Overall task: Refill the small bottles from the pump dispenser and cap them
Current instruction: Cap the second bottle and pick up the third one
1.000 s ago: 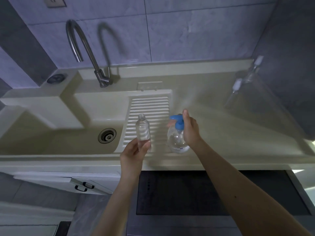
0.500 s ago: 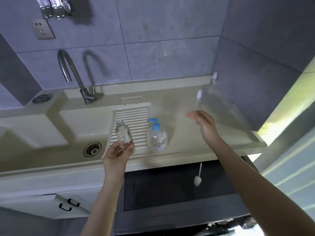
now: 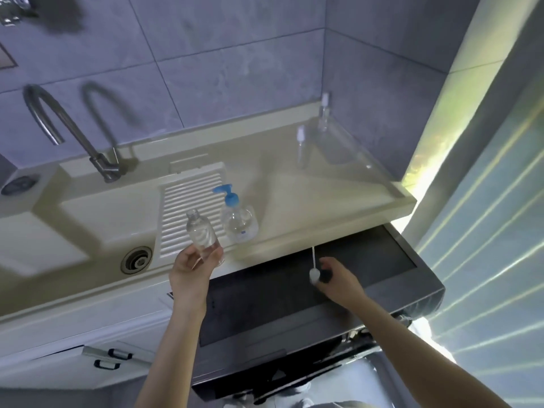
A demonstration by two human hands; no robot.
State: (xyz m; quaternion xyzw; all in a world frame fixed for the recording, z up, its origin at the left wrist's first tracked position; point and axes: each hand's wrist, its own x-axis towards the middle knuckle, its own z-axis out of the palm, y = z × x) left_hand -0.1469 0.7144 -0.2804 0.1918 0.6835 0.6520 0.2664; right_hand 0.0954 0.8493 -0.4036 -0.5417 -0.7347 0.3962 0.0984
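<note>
My left hand point(image 3: 191, 270) grips a small clear uncapped bottle point(image 3: 201, 232) by its base, tilted a little left, over the ribbed drainboard. The pump dispenser point(image 3: 237, 219), clear with a blue pump head, stands on the counter just right of it. My right hand point(image 3: 335, 278) is down on the dark appliance top, its fingers curled at the white spray cap point(image 3: 314, 273) whose thin tube points up toward the counter edge. Two more small bottles with white caps point(image 3: 300, 148) point(image 3: 323, 114) stand at the back right corner.
A sink with a round drain point(image 3: 136, 259) and a curved metal faucet point(image 3: 97, 154) lies to the left. The ribbed drainboard point(image 3: 188, 201) slopes into it. The dark appliance top point(image 3: 368, 266) sits below the counter edge. A tiled wall closes the right side.
My right hand left the pump head, swung right over the counter, then dropped onto the dark top at the white spray cap. My left hand kept holding the small bottle. The view shifted right.
</note>
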